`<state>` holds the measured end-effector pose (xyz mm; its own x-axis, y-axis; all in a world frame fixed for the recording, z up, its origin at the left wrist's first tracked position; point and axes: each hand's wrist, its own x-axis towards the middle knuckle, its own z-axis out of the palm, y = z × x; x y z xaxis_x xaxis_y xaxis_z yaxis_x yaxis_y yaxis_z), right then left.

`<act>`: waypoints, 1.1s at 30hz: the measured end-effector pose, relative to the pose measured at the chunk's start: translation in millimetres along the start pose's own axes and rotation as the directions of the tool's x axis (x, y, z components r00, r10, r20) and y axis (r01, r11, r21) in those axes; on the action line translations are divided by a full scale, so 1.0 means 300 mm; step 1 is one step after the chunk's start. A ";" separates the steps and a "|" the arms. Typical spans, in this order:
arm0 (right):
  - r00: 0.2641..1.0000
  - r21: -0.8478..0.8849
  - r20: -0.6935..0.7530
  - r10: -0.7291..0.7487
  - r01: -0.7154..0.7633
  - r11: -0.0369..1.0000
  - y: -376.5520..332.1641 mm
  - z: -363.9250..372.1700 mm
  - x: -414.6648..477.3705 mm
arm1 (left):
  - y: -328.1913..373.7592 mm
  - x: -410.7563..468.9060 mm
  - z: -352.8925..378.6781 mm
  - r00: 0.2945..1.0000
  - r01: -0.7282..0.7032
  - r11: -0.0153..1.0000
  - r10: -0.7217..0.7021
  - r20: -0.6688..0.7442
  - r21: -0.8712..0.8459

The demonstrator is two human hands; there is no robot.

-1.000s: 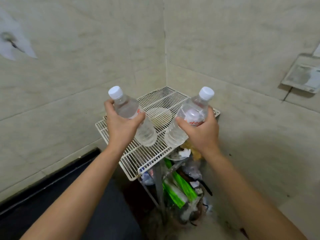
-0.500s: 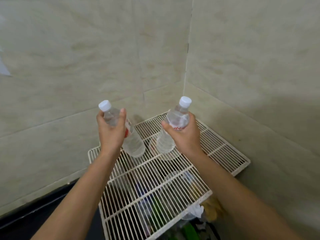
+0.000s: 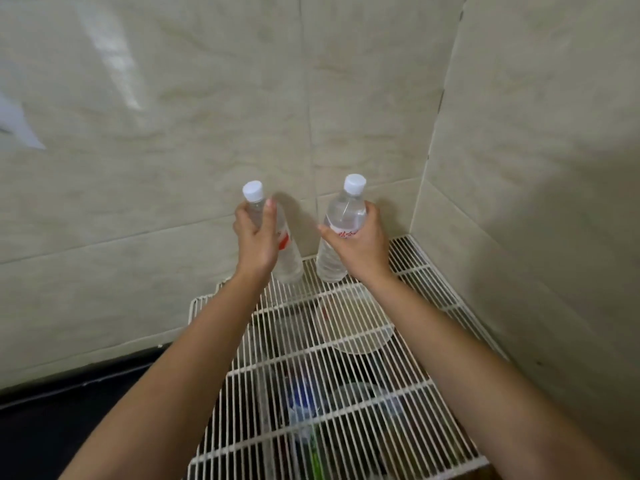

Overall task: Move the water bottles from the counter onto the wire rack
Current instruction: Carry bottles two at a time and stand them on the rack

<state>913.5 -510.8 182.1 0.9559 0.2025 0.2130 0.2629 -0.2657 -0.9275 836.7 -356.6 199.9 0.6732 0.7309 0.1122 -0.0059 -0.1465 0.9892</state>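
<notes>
Clear bottles upright at wire rack (image 3: 349,344) rear: left hand (image 3: 255,242) grips left bottle (image 3: 289,252), right hand (image 3: 362,245) right bottle (image 3: 341,216)

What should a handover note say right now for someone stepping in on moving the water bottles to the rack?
Left hand: closed around the left clear plastic water bottle with white cap, slightly tilted.
Right hand: closed around the right clear plastic water bottle with white cap, near upright.
Both bottle bases are at the back edge of the white wire rack, near the tiled wall corner; contact with the wires cannot be confirmed.
Done: both bottles brought to the rack.
Left: set them down steadily and let go.
</notes>
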 end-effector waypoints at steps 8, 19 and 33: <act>0.907 -0.143 0.421 0.027 0.037 0.989 0.054 0.072 0.064 | -0.026 -0.001 -0.040 0.974 0.092 0.985 -0.120 0.190 0.149; 0.874 -0.223 0.480 0.078 0.036 0.974 0.132 0.097 0.001 | 0.011 0.013 -0.077 0.958 0.035 0.996 -0.057 0.283 0.081; 0.957 -0.407 0.289 0.038 0.087 0.909 0.114 0.163 -0.061 | -0.060 -0.010 -0.087 0.984 0.044 0.999 -0.046 0.171 0.019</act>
<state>898.4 -477.4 131.5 0.8865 0.4557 0.0801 0.3756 -0.6076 -0.6999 815.6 -338.6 184.1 0.7895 0.6118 0.0487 0.0373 -0.1270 0.9912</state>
